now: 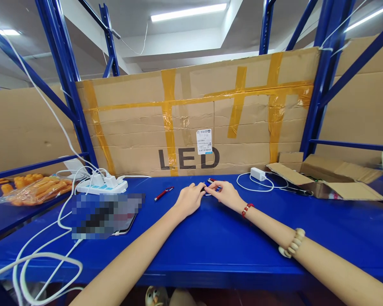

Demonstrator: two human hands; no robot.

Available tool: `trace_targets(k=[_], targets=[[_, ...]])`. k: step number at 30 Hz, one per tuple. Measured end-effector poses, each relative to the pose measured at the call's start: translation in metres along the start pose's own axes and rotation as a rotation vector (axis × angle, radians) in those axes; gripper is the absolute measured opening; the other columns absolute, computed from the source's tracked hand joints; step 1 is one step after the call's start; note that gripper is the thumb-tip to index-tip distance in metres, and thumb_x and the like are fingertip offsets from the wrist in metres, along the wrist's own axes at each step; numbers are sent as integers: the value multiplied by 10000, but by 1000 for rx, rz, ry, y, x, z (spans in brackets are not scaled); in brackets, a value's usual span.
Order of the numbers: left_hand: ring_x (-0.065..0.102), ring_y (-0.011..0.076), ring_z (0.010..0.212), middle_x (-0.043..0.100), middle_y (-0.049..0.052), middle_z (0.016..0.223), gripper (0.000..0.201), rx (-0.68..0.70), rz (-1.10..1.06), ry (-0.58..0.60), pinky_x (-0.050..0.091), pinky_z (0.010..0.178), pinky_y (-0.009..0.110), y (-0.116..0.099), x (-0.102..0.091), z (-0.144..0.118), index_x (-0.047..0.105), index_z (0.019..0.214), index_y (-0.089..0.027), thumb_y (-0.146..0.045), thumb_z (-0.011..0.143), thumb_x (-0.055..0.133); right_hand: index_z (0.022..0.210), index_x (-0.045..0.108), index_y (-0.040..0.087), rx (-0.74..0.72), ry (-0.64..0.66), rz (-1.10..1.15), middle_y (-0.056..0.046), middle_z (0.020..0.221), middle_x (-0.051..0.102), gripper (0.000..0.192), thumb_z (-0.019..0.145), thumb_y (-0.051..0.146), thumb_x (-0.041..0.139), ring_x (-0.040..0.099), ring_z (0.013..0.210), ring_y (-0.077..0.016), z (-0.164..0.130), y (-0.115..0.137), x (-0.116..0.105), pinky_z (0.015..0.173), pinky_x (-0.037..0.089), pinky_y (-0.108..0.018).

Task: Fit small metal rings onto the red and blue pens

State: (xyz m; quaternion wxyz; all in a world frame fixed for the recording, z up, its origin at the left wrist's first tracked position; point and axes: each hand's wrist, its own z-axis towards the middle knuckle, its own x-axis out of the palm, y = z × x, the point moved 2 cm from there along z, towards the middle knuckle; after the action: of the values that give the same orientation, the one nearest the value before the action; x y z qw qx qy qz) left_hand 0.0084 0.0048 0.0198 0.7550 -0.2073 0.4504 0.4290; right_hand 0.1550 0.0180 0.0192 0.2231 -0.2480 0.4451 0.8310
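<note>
Both hands meet over a small dark pen-like item at the back of the blue worktop (210,238).

From the left: a white power strip (102,185) with cables, a red pen (163,194) lying loose, then the left hand (189,199) and right hand (225,194), fingertips pinched narrow on the small dark item (207,188) between them; whether it is one piece or two I cannot tell. This looks like a joining or pulling-apart step, which calls for a steady two-handed pinch. An open carton (325,182) sits far right.
</note>
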Motion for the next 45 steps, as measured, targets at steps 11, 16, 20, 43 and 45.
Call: trace_targets(k=[11,16,20,43,45], targets=[[528,184,784,541,54,834,257,-53,25,41,420,678,284,2,1,0,414,1064,-192,-293,884,261,752,636,243,-84,-30,-194,4,760,628,262,734,457,485,516,595,-119,-2,6,-3,507,321,-219],[521,183,793,546,49,837,250,-39,36,38,419,665,274,3,1,1,428,1050,-194,-278,885,260,801,625,250,-96,-55,-180,14,734,615,236,737,436,496,515,598,-113,-2,4,-3,515,327,-212],[518,180,774,548,44,816,237,-28,47,22,418,646,267,2,0,2,437,1031,-190,-267,884,268,858,622,238,-136,-65,-154,1,750,613,259,737,433,502,507,576,-105,-1,4,-3,519,339,-212],[537,157,872,567,23,951,231,95,-143,99,417,706,246,8,-3,-5,397,1067,-219,-271,897,249,690,617,131,-128,160,270,-56,817,549,334,648,461,583,447,379,-41,4,-5,-4,378,363,-215],[536,155,885,565,23,978,225,103,-165,91,416,712,243,7,-5,-5,400,1061,-218,-266,896,254,683,615,126,-97,169,294,-54,808,552,342,630,463,595,437,379,-35,4,-4,-5,378,352,-211]])
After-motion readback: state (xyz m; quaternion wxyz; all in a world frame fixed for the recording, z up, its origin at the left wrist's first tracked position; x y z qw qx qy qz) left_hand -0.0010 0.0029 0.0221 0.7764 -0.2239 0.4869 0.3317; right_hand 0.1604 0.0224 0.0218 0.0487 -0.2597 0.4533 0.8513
